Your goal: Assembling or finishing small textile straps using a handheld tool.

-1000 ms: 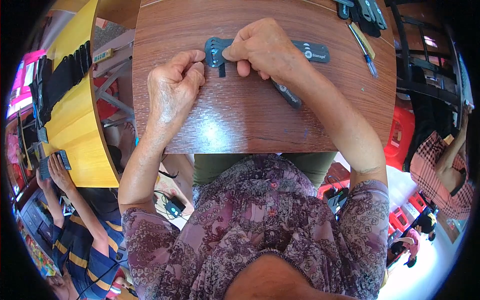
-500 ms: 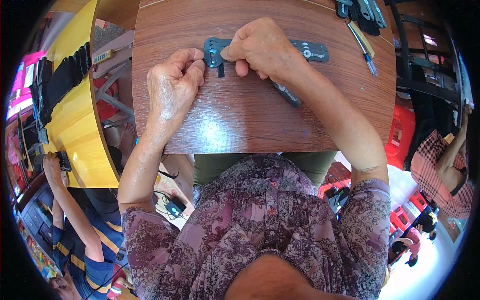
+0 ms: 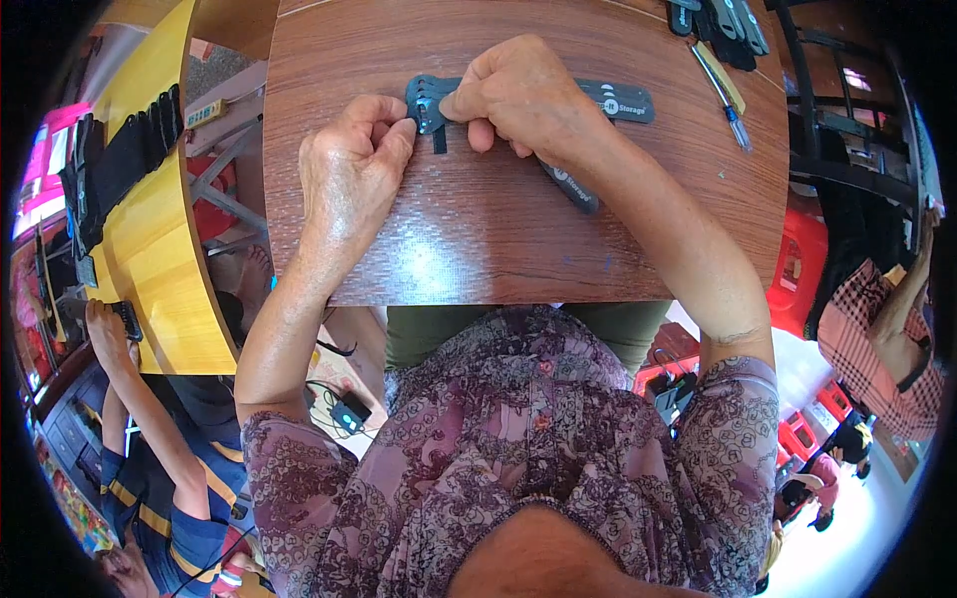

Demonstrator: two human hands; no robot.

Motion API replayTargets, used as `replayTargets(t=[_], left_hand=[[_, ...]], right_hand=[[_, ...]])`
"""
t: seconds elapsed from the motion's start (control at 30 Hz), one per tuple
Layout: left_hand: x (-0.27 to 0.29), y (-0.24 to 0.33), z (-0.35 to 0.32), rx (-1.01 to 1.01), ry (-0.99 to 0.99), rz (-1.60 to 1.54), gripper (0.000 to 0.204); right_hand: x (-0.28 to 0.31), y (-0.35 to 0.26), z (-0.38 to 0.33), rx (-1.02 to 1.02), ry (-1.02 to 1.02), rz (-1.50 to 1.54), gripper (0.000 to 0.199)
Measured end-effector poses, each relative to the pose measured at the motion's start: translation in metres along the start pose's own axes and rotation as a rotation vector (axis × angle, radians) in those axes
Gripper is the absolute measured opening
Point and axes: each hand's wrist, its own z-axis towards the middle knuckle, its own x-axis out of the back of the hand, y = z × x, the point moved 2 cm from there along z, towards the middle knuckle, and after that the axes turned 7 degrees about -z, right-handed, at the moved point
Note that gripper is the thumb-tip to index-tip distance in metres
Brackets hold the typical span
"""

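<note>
A fanned stack of dark grey straps (image 3: pixel 628 103) with rounded ends lies across the wooden table, passing under my right hand (image 3: pixel 526 98). At its left end, a slotted, rounded strap end (image 3: pixel 423 112) sits between my two hands. My left hand (image 3: pixel 354 164) is closed, its thumb and forefinger tips at the left edge of that end. The thumb and fingers of my right hand pinch the same piece from the right. A short black strip (image 3: pixel 440 143) sticks out below it. Another grey strap (image 3: pixel 572 187) lies slantwise, partly hidden under my right wrist.
At the table's right side lie a blue-and-clear pen (image 3: pixel 738 132), a long thin yellowish tool (image 3: pixel 720 78) and more grey straps (image 3: pixel 736 28). Black straps (image 3: pixel 130 154) rest on a yellow table (image 3: pixel 164 269) to the left, where another person's hand (image 3: pixel 105 324) works.
My left hand has edged slightly right, its thumb tip now closer over the slotted end. My right hand keeps its place. The co-worker's hand at the left has shifted slightly.
</note>
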Motion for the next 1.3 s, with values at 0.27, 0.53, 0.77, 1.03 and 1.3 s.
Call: replayTargets(t=[0.27, 0.53, 0.77, 1.03, 1.3], left_hand=[[-0.001, 0.007, 0.005, -0.015, -0.007, 0.065, 0.009], [-0.001, 0.009, 0.007, 0.019, -0.039, 0.085, 0.009], [-0.001, 0.006, 0.008, 0.005, -0.029, 0.065, 0.009], [-0.001, 0.009, 0.008, 0.023, -0.034, 0.099, 0.011], [0.0, 0.008, 0.009, 0.007, -0.025, 0.113, 0.01]], right_hand=[[0.001, 0.006, 0.002, 0.086, -0.011, -0.003, 0.014], [0.001, -0.002, -0.002, -0.012, 0.014, 0.012, 0.013], [-0.001, 0.002, 0.0, 0.032, 0.016, 0.008, 0.014], [-0.001, -0.005, -0.003, -0.042, 0.046, -0.024, 0.013], [-0.002, 0.0, -0.002, 0.041, 0.051, -0.028, 0.013]])
